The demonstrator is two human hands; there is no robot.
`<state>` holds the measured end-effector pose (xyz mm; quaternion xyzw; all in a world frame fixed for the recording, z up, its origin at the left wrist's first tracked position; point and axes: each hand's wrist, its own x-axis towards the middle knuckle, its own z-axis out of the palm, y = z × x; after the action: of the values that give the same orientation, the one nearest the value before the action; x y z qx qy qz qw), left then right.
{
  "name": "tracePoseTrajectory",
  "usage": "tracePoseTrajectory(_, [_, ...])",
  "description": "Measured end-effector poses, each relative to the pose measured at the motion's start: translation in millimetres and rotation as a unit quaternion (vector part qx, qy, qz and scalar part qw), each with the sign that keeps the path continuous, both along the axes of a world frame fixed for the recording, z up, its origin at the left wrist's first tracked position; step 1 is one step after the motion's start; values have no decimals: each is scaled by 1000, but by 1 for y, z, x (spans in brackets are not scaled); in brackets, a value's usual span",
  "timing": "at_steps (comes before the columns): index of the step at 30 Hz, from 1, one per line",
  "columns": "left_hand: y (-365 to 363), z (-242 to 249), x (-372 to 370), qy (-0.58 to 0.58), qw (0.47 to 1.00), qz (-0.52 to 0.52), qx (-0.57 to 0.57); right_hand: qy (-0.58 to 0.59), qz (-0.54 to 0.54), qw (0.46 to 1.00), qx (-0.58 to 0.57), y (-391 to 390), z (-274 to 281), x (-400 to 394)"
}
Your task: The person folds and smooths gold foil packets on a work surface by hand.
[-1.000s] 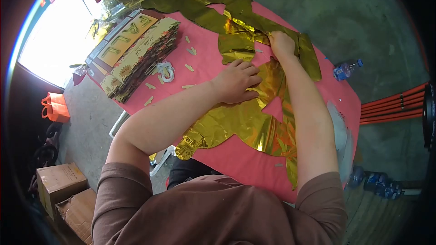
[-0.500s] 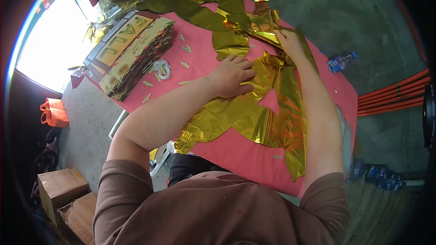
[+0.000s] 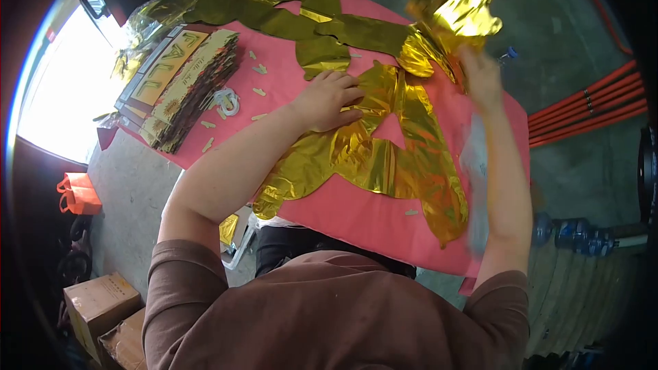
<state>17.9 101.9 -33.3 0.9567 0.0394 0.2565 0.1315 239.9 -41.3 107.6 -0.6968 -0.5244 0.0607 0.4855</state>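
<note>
My left hand (image 3: 329, 101) lies palm down, fingers stretched out, on a flat gold foil balloon (image 3: 367, 154) shaped like a letter A, spread over the pink tablecloth (image 3: 363, 216). At the far right of the table my right hand (image 3: 482, 79), blurred by motion, holds a lifted piece of shiny gold foil balloon (image 3: 469, 10). Its raised end is crumpled and catches the light, and its lower part reaches down to the table. More flat gold foil (image 3: 274, 17), duller in the shade, runs along the far side.
A stack of printed cards marked FALL (image 3: 171, 82) stands at the left, beside a coil of white cord (image 3: 226, 101) and several small pale tabs (image 3: 259, 68). Cardboard boxes (image 3: 103, 301) and an orange bag (image 3: 79, 193) are on the floor. Red pipes (image 3: 582, 103) run at right.
My right hand has moved right, lifting the gold foil up and away from the table. The left hand stays on the flat foil balloon. The view has shifted slightly.
</note>
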Motion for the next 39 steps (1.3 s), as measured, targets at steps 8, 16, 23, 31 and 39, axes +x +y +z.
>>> tracePoseTrajectory(8, [0,3,-1,30,999,6,10,-149,329,914,-183,-79,-76,-68])
tracePoseTrajectory(16, [2,5,-1,59,998,11,-22,-101,348,911,-197,-114,-102,-95])
tracePoseTrajectory(23, [-5,18,-4,-22,996,13,87,-38,395,878,-268,-107,-51,-83])
tracePoseTrajectory(31, [-31,17,-3,78,990,-113,42,-169,67,969,-165,-6,-93,10])
tracePoseTrajectory(39, [-29,25,-7,90,985,-145,-6,-266,-38,907,-326,48,-129,45])
